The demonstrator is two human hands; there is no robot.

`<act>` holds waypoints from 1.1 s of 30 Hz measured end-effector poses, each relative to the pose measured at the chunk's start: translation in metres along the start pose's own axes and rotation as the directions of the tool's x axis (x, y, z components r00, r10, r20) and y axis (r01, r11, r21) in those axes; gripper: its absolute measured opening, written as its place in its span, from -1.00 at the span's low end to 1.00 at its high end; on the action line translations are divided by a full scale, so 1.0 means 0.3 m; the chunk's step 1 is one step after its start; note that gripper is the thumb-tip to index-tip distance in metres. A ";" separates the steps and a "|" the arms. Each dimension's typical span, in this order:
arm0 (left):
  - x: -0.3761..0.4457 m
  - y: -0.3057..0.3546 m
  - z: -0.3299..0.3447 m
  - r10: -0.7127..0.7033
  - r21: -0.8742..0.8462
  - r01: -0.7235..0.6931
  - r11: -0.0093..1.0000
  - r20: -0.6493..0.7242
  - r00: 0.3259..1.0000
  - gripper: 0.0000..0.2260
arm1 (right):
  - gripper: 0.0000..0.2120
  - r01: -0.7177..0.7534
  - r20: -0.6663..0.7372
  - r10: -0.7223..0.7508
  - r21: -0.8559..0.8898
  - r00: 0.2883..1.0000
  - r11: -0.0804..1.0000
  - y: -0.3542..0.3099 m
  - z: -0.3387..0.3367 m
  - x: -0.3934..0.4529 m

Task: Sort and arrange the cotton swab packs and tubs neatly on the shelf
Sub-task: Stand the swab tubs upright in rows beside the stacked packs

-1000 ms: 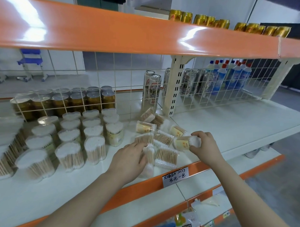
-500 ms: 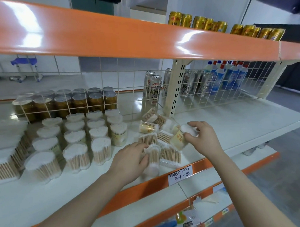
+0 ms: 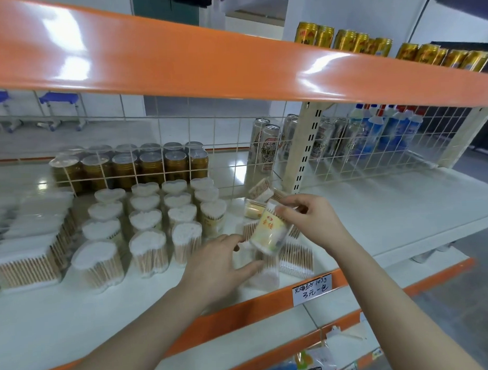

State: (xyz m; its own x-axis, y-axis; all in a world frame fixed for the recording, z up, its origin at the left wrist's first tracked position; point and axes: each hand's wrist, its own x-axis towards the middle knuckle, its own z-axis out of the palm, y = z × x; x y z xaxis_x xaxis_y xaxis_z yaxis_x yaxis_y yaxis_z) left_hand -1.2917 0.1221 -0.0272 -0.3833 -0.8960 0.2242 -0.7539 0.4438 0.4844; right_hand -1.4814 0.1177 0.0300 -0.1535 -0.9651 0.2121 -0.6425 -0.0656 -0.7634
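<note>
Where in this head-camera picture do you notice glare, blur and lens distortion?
Head view: bright glare streaks on the orange shelf edge; the stacked swab packs at far left are smeared; the shelf lines bow, as wide-angle lenses do; the labelled tub in the right hand looks slightly soft, and the left hand fairly sharp.

flat swab packs [image 3: 23,248] cut off left, blurred
</note>
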 end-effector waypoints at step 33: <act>-0.064 -0.102 -0.043 -0.227 -0.366 0.208 0.907 -0.009 0.974 -0.57 | -0.82 0.010 0.206 -0.039 0.138 0.978 0.990 -0.106 0.172 0.020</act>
State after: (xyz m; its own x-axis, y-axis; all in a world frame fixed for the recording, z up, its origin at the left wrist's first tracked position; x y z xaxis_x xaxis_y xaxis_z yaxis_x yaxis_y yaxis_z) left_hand -1.2545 0.1256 -0.0355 -0.1973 -0.9735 0.1159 -0.5682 0.2099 0.7957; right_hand -1.4233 0.1008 0.0241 0.0293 -0.9934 0.1112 -0.5343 -0.1096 -0.8381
